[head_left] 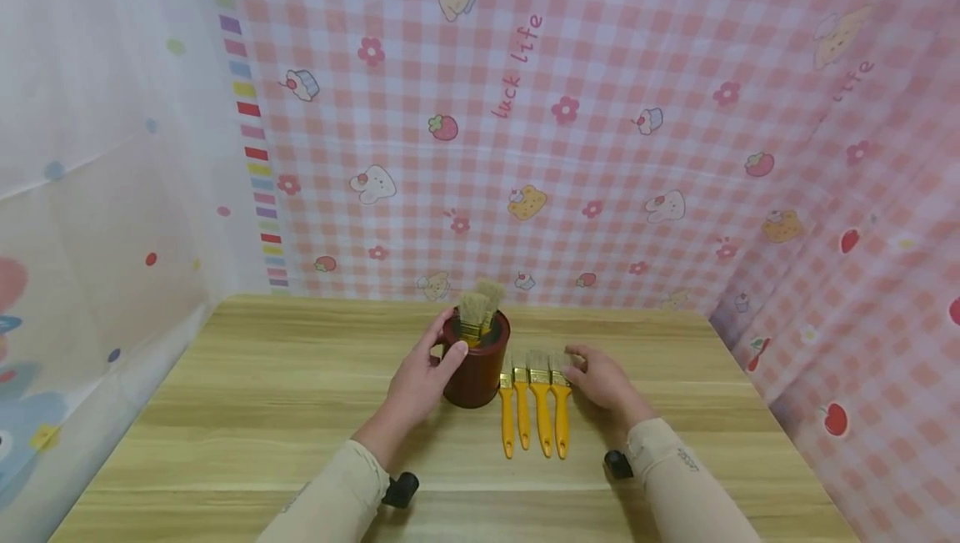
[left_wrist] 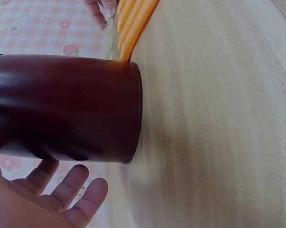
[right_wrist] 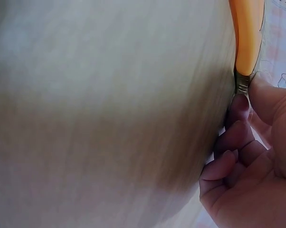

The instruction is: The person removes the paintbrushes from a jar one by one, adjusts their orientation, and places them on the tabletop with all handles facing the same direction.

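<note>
A dark reddish-brown pot (head_left: 475, 374) stands upright on the table, with bristle-up paintbrushes (head_left: 474, 309) inside it. My left hand (head_left: 420, 372) grips the pot near its rim, thumb at the front and index finger round the far side. Its other fingers (left_wrist: 72, 183) extend beside the pot wall in the left wrist view. Right of the pot, several yellow-handled paintbrushes (head_left: 542, 418) lie side by side, bristles away from me. At the rightmost paintbrush (right_wrist: 249, 40), my right hand (head_left: 602, 378) pinches the bristle end between thumb and index finger, the other fingers curled.
The wood-grain table (head_left: 300, 409) meets a pink checked cloth (head_left: 480, 168) at its back edge. More printed cloth (head_left: 870, 276) hangs along the right, and a pale cloth (head_left: 112, 193) along the left. Black wrist devices (head_left: 401, 490) sit by both cuffs.
</note>
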A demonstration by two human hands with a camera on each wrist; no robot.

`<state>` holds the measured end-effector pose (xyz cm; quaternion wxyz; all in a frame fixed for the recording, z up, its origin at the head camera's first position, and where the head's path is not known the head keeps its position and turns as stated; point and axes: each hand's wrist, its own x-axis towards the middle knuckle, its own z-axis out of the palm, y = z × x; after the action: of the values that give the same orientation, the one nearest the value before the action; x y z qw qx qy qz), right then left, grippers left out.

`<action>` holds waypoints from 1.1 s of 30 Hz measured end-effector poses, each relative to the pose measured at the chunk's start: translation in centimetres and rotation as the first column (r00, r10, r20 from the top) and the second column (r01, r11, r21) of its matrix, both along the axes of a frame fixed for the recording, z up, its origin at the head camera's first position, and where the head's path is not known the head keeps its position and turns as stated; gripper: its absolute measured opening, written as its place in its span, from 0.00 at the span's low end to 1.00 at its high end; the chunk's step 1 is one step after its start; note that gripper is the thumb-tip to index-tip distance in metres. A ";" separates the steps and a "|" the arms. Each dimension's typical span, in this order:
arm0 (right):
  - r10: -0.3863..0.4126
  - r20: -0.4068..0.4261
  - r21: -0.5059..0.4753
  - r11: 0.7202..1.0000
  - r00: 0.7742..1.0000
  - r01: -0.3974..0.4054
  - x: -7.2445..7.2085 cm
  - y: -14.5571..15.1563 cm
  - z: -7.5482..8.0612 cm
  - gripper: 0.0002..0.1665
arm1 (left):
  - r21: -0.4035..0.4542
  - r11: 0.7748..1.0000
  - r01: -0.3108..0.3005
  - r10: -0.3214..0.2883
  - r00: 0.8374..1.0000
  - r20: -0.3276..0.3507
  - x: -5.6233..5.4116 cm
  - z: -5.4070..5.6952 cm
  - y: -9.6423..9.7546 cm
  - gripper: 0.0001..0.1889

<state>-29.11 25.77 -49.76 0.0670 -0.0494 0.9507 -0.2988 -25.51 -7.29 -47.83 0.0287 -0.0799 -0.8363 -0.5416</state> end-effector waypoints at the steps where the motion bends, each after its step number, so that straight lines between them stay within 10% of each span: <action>1: 0.003 -0.003 0.000 1.000 1.000 -0.003 0.0 0.0 0.0 0.30 | -0.004 1.000 0.002 -0.002 1.000 -0.002 0.0 0.1 0.0 0.33; 24: -0.024 0.043 -0.060 0.998 0.999 0.027 0.0 -0.1 0.2 0.37 | 0.008 0.997 0.075 -0.075 0.997 -0.023 -0.3 0.4 0.0 0.37; 33: -0.122 -0.107 -0.162 0.981 0.987 0.104 -0.3 -0.8 4.4 0.35 | 0.005 0.998 0.070 -0.070 0.997 -0.021 -0.1 0.3 0.2 0.35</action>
<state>-29.37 24.94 -45.39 -0.0099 -0.0178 0.9280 -0.3719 -25.60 -7.08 -47.51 0.0187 -0.1147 -0.8312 -0.5436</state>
